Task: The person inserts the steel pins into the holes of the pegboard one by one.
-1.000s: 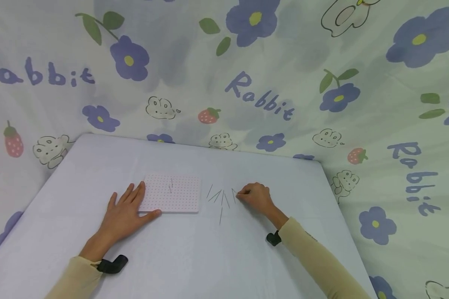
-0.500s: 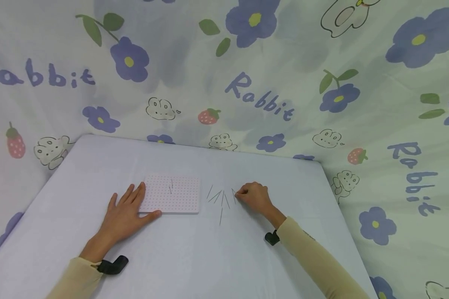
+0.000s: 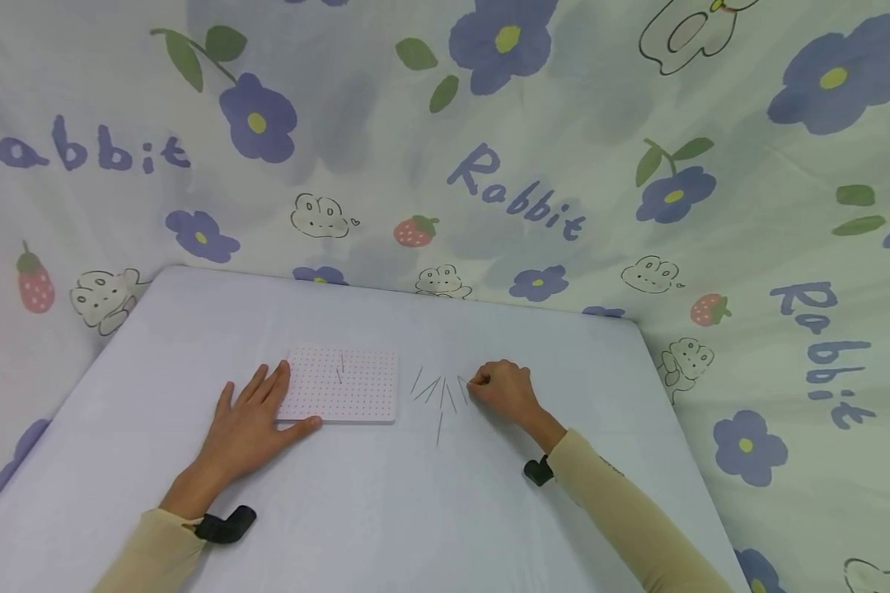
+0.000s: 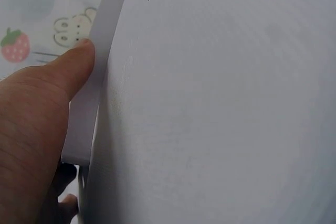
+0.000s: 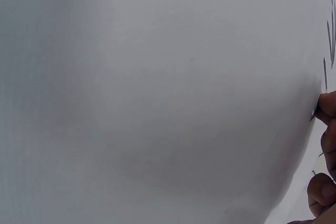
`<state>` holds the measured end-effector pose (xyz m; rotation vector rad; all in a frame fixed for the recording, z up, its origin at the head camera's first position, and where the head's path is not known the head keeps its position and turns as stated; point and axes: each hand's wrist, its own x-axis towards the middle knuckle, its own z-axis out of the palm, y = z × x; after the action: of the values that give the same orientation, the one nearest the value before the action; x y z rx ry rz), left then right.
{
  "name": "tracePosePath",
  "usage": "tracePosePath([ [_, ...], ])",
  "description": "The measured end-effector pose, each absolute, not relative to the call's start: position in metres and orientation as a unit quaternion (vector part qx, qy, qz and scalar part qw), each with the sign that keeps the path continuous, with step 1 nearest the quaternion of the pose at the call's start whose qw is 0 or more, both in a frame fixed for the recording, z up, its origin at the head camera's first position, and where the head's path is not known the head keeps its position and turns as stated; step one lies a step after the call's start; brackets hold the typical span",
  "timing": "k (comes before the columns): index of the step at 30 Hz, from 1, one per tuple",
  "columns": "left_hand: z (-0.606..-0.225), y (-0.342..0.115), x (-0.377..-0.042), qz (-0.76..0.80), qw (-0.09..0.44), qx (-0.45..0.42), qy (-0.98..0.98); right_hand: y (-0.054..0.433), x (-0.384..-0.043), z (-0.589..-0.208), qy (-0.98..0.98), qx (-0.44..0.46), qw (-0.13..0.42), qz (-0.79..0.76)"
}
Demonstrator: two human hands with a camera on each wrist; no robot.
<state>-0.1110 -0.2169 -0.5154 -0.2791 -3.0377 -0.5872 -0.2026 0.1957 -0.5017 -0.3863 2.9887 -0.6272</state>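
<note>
My left hand (image 3: 248,432) lies at the left side of a white board (image 3: 371,403) dotted with small holes. Its fingers are spread at the left edge, and the thumb (image 4: 79,69) rests along the board's near side. Two thin dark needles (image 3: 343,364) stand up from the board's upper middle. To the right of the board, several more needles (image 3: 439,428) lie fanned out on the white table. At the right end of that fan, my right hand (image 3: 508,391) has thumb and forefinger pinched together low over the table. A short dark tip of a needle (image 5: 313,115) shows at these fingertips; the rest is hidden.
The white-covered table (image 3: 386,511) runs back to a hanging cloth (image 3: 371,107) printed with flowers, rabbits and strawberries. Black wrist cameras (image 3: 226,525) sit at both sleeves.
My right hand has shifted very slightly left at the end of the needle fan, fingertips still pinched. My left hand and the board stay in place.
</note>
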Motion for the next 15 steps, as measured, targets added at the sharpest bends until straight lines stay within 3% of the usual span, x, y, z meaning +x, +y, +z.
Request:
tracePosePath([
  [15,-0.5159,-0.2173,-0.1132,-0.185,0.012,-0.089,-0.979,0.1906,-0.2015,-0.4972,0.972,-0.140,0.017,-0.187],
])
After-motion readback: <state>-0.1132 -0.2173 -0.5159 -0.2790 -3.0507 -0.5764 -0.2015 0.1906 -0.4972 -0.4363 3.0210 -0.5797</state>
